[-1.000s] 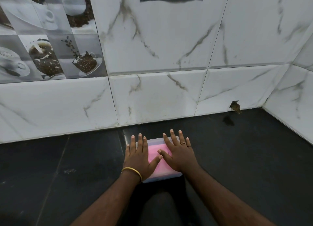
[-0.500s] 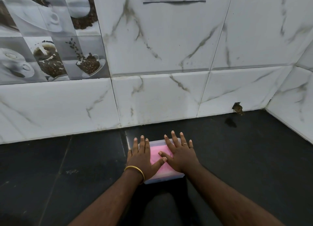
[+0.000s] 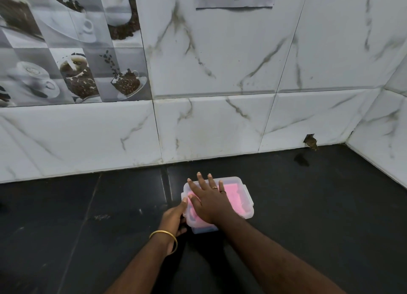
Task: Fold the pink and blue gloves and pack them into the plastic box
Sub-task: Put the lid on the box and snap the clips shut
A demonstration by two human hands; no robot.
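A clear plastic box (image 3: 246, 189) with its lid on stands on the black counter. Pink glove fabric (image 3: 234, 195) shows through the lid; a strip of blue (image 3: 203, 229) shows at the box's near edge. My right hand (image 3: 210, 202) lies flat on the lid's left part, fingers spread, pressing down. My left hand (image 3: 174, 220) grips the box's left side at the lid's clip, thumb up against the edge.
The black counter (image 3: 308, 205) runs back to a white marble-tiled wall (image 3: 220, 126), with a side wall (image 3: 385, 148) at the right. A small broken hole (image 3: 310, 140) sits at the wall's foot on the right.
My left hand has slid off the lid top to the box's left side. My right hand has shifted left across the lid, uncovering its right part.
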